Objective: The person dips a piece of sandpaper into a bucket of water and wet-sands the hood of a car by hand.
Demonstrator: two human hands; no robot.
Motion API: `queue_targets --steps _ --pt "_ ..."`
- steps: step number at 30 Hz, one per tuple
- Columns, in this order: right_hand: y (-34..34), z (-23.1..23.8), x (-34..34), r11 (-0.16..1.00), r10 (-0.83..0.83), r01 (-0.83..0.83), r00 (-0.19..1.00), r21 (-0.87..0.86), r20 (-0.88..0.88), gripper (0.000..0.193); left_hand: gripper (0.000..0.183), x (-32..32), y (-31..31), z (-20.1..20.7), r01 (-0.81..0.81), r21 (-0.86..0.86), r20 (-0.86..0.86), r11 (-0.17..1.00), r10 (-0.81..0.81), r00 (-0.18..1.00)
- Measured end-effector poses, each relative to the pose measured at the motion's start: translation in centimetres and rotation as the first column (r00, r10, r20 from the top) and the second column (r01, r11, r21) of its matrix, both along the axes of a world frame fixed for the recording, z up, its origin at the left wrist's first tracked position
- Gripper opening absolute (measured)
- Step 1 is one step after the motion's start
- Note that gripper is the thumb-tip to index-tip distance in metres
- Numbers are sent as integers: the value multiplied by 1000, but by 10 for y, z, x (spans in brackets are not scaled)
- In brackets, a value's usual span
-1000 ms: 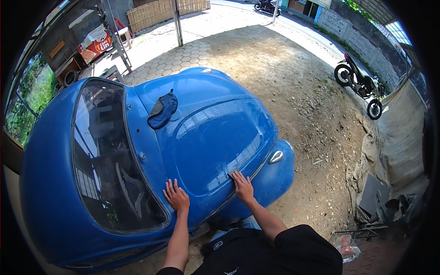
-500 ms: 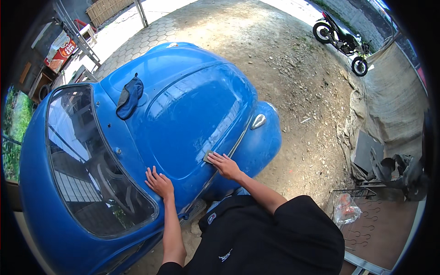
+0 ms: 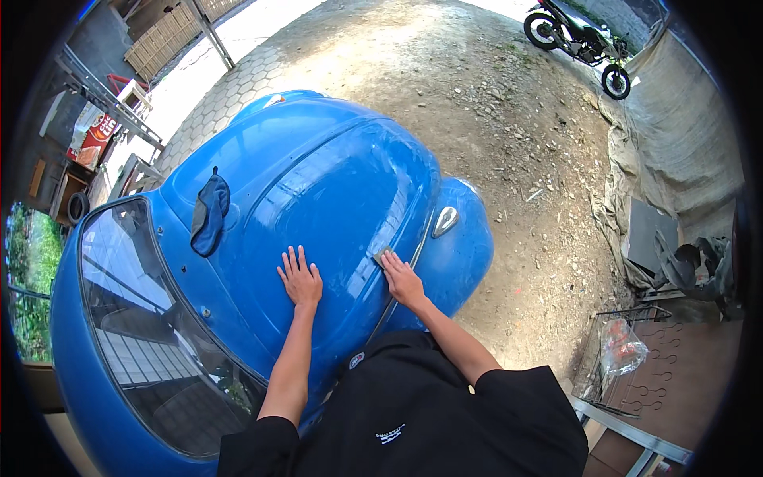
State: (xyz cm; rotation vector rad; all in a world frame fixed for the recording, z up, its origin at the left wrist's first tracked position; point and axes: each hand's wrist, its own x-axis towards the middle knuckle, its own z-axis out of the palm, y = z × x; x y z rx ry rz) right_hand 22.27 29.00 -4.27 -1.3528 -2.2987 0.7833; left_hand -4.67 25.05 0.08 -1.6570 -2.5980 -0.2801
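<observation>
A rounded blue car (image 3: pixel 318 215) fills the middle of the view, its hood under both my hands. My left hand (image 3: pixel 301 280) lies flat on the hood with fingers spread, holding nothing. Along the hood's side edge, my right hand (image 3: pixel 404 282) presses a small grey-green pad (image 3: pixel 381 254) against the paint; the fingers cover part of it. Close by that hand is the fender (image 3: pixel 465 238) with its chrome-rimmed lamp (image 3: pixel 446 222). A dark blue cloth (image 3: pixel 211 215) rests on the hood near the windshield (image 3: pixel 159 310).
Bare stony ground (image 3: pixel 524 207) stretches right of the car. A motorcycle (image 3: pixel 580 40) stands at the far right, beside a hanging tarp (image 3: pixel 675 135). A clear plastic bag (image 3: pixel 622 347) and a rack with hooks are at the lower right; a tire (image 3: pixel 78 208) sits at the left.
My left hand has moved from beside the windshield forward onto the hood. My right hand and the pad have slid a little forward along the hood's edge. The view has shifted too.
</observation>
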Motion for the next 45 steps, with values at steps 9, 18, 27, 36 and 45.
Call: queue_targets --steps 9,18,27,36,45 --pt "13 -7 -23 999 14 -14 1000 48 6 49 55 -6 37 -1 -35 -115 -30 993 31 999" --pt "243 -69 -4 712 -685 698 715 -78 140 50 55 5 46 9 -44 -169 -29 985 40 999" --pt "184 8 -119 830 550 -518 823 207 -145 45 56 -4 35 15 -86 -190 -30 978 82 996" --pt "324 -60 -59 810 -575 584 809 -52 121 49 57 9 43 15 -73 -151 80 986 86 993" --pt "343 -34 -79 999 -44 48 986 21 -160 44 57 7 44 18 -85 -149 79 985 98 992"
